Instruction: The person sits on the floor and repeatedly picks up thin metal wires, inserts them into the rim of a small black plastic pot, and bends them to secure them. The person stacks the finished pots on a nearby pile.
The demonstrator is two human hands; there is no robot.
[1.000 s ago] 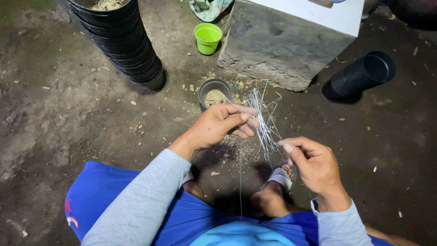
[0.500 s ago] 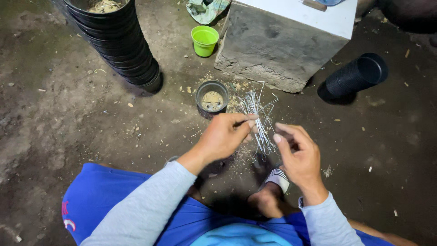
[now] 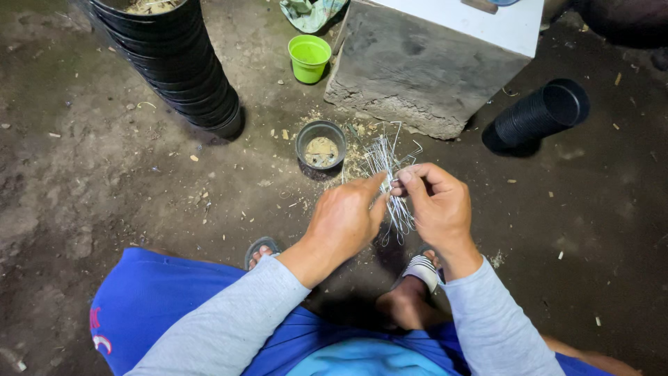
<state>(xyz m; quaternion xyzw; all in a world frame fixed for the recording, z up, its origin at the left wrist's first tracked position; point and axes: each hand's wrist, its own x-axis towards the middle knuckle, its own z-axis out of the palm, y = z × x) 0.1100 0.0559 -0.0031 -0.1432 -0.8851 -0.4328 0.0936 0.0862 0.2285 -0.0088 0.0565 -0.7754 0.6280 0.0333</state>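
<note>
A bundle of thin bent metal wires [image 3: 387,161] stands upright between my two hands, its hooked ends fanning out above my fingers. My left hand [image 3: 346,219] pinches the bundle from the left with thumb and fingers. My right hand [image 3: 437,202] grips the same wires from the right, fingertips touching the left hand's. Just beyond the wires a small black pot [image 3: 321,145] filled with pale husk sits on the dirt floor.
A tall tilted stack of black pots [image 3: 182,68] rises at the upper left. A green cup [image 3: 309,58] stands by a concrete block [image 3: 424,69]. Another stack of black pots [image 3: 539,115] lies on its side at right. My sandalled feet [image 3: 419,270] rest below.
Both hands have closed in on the wire bundle; the right hand moved left and up until its fingers meet the left hand's. The view has shifted slightly.
</note>
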